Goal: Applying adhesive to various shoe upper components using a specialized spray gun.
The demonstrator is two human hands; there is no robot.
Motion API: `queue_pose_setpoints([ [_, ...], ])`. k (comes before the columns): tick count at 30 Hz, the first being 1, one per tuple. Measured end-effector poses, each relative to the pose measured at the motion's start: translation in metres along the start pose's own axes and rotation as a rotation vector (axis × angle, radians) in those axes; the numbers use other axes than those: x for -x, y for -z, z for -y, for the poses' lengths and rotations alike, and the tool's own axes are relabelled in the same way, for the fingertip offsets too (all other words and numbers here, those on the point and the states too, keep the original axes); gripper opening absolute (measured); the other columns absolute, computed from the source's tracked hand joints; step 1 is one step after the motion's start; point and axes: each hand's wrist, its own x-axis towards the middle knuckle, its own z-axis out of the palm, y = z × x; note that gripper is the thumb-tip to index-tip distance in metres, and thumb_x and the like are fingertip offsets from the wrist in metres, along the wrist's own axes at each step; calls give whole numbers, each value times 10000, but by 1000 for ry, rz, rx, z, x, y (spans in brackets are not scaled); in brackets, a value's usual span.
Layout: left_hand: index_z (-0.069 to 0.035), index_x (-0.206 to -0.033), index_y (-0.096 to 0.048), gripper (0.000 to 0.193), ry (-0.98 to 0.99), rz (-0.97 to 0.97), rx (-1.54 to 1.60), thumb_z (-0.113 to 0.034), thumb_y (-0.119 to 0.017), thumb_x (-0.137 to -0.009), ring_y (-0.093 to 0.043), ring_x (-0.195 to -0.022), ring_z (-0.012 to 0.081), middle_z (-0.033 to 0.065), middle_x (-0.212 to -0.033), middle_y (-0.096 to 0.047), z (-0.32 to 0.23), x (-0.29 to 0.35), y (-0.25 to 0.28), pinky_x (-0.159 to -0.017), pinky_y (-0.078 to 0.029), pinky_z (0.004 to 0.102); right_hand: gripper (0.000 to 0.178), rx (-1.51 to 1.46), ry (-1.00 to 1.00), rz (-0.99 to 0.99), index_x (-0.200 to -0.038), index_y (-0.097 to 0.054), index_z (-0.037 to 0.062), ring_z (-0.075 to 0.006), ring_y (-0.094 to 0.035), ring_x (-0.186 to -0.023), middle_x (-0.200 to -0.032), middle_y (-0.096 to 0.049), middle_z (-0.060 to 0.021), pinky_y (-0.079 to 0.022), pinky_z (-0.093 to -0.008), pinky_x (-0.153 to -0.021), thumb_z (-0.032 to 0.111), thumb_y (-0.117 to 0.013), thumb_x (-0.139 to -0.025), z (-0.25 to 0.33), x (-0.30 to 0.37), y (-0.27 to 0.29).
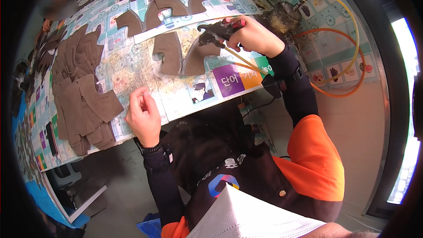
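My right hand (pixel 254 37) grips a dark, residue-crusted spray gun (pixel 216 31) with a red end, its fingers wrapped round the handle. A yellow hose (pixel 243 61) runs down from the gun. The nozzle points left, over a brown V-shaped cut piece (pixel 168 55) lying flat on the table near the front edge; its right arm lies partly under the gun. My left hand (pixel 144 117) hovers by the table's front edge with its fingers curled in, and nothing shows in them. Left of it lies a stack of similar brown pieces (pixel 83 105).
More brown pieces (pixel 165 4) lie in rows on a white sheet (pixel 238 6) farther back. A crusted pot (pixel 282 16) stands at the right, near an orange hose (pixel 362 64). A dark phone-like object (pixel 51 139) lies at the left edge. Another person's hand (pixel 46 25) is at far left.
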Motion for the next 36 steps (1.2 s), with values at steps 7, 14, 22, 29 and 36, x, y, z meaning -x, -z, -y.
queue_pose_setpoints([
  [7,-53,-1027,-624,102,-7,-9,6,-32,-590,-933,-558,-525,186,68,-612,-565,0,0,-2,-542,-450,329,278,-164,-106,53,-980,-656,-31,-76,-513,-532,-666,-577,-11,-384,-256,-481,33,-724,-718,19,18,-5],
  [14,-45,-1008,-642,96,11,-46,-78,-40,-601,-922,-596,-603,196,83,-705,-619,4,0,2,-574,-469,337,242,-25,-66,54,-1027,-619,0,-237,-560,-709,-727,-594,-101,-447,-350,-679,77,-690,-809,31,73,-1],
  [22,-14,-1013,-680,176,-134,193,-309,-158,-618,-933,-609,-872,310,122,-848,-640,-31,-34,-3,-839,-467,418,446,436,-149,-472,-1223,-518,-24,-419,-557,-1078,-1132,-581,-226,-475,-454,-898,-76,-550,-781,-53,140,-20],
  [29,11,-999,-689,305,-4,433,-331,-284,-665,-928,-682,-732,329,163,-800,-700,-38,-65,-21,-708,-527,417,495,678,-335,-486,-1234,-507,-44,-401,-506,-1173,-1199,-540,-200,-449,-473,-947,-52,-565,-742,-73,146,-30],
  [36,-14,-974,-566,158,54,454,-148,-160,-626,-963,-676,-645,163,95,-727,-682,-76,-78,-24,-612,-484,308,556,544,7,-790,-1215,-540,-9,-383,-497,-1180,-1208,-526,-184,-415,-458,-997,-52,-571,-662,-44,139,-39],
])
